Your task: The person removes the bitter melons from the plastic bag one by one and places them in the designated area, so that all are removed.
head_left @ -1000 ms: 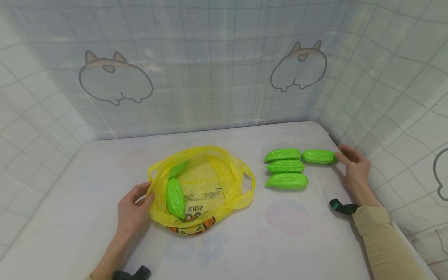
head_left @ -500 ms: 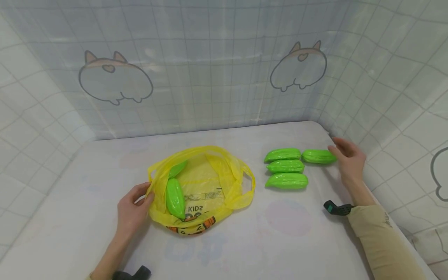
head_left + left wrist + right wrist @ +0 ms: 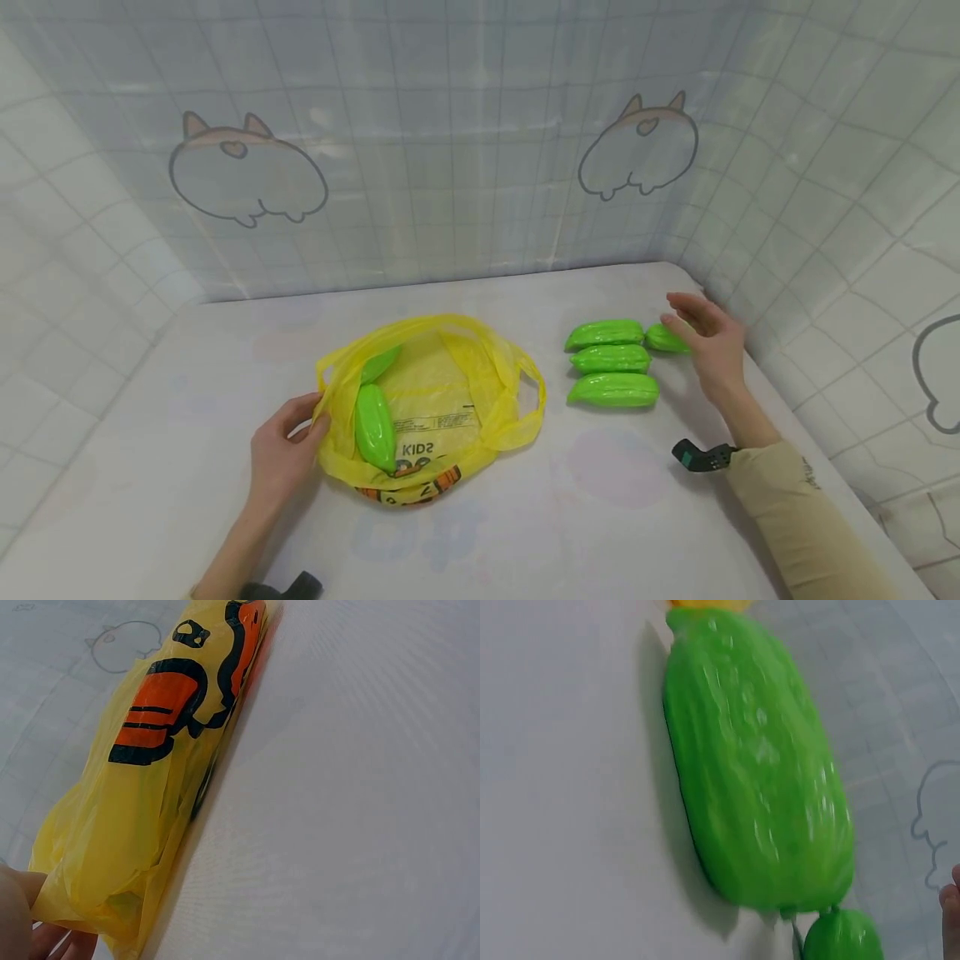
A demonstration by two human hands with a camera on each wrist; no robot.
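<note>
My left hand (image 3: 288,442) pinches the left rim of a yellow plastic bag (image 3: 502,375) between thumb and fingers. The bag stands with its mouth open, and a glossy green toy cucumber (image 3: 375,429) lies inside; part of another green one (image 3: 381,363) shows behind it. Over on the right, my right hand (image 3: 712,342) is above the rightmost toy cucumber (image 3: 662,337), hiding much of it. Its fingers are relaxed and hold nothing. Three more toy cucumbers lie in a stack of rows to the left: the back (image 3: 604,334), middle (image 3: 611,359) and front (image 3: 615,390) ones.
A white cloth-covered table (image 3: 480,542) bears everything. Grid-patterned curtains (image 3: 450,167) with cartoon outlines enclose it at the back and both sides. A bag handle (image 3: 534,392) sticks out toward the toy cucumbers.
My right hand has left the end of the rightmost toy cucumber and moved left over it. My left hand and the bag stay put.
</note>
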